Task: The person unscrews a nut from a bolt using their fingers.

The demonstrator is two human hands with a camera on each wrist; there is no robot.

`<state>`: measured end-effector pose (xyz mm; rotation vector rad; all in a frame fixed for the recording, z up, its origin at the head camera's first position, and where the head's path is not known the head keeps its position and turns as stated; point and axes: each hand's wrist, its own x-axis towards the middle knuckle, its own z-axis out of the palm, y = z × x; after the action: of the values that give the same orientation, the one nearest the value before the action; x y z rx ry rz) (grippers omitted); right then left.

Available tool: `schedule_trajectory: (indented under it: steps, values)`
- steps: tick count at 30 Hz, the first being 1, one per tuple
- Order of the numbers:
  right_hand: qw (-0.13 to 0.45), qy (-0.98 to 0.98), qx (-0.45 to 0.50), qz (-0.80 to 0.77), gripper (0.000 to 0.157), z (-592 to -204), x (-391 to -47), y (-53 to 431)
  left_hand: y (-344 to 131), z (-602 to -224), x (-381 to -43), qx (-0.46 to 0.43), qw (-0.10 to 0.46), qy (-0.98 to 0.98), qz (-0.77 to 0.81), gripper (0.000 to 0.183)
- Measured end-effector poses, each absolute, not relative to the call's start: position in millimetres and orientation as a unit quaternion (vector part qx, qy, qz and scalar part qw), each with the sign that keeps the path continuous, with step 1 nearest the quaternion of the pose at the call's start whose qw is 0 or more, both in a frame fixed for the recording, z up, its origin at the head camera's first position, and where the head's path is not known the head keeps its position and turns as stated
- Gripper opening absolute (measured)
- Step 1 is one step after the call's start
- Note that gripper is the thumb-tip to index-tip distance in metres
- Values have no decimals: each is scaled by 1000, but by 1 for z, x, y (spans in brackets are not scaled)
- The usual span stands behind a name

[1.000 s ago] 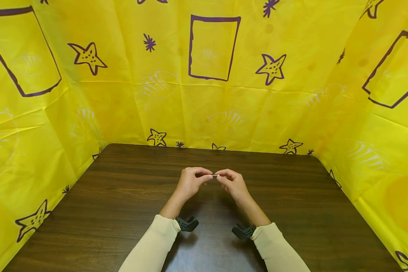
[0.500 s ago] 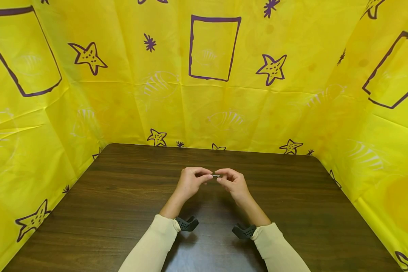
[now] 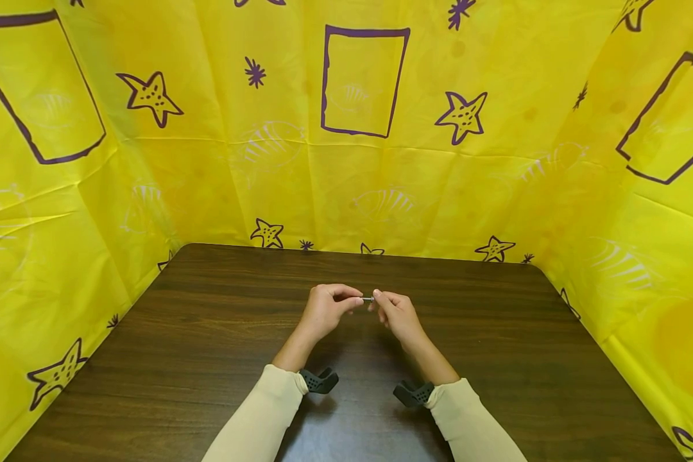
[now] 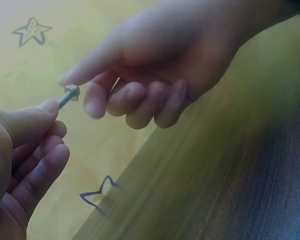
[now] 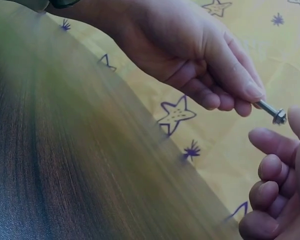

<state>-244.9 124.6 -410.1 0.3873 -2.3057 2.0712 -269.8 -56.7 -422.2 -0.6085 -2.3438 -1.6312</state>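
Toward the desk's [image 3: 219, 321] far edge, my left hand [image 3: 325, 308] is pinching a bolt [image 4: 69, 95] (right hand [image 3: 400, 314]: thumb and forefinger apart). By slackening, I'm risking a drop.

Cream sleeves, dark wrist bands and two bare hands, seen from my far end of the feed.

My left sleeve [image 3: 258, 410] and right sleeve [image 3: 475, 417] are plain, pale cream cloth, creased and gathered at the cuffs [image 3: 297, 383], which end above the wrists. Against each cuff sits a chunky dark band, greenish-black, the left band [image 3: 321, 380] and the right band [image 3: 414, 393] both dotted with small holes and jutting out in an angular, bent shape (near mirror twins, from where I sit). Past them, the left hand [image 3: 325, 309] and right hand [image 3: 398, 313] are bare.
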Motion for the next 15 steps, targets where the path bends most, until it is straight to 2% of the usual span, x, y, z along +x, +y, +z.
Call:
schedule_trajectory:
  steps: [6,15]
  values:
    - [-1,-730,137,670,36,-411,-246,125,-57,-423,-270,-211,110,-795,-557,9]
    - [-11,-698,140,702,16,-428,-258,129,-58,-422,-270,-204,112,-800,-552,6]
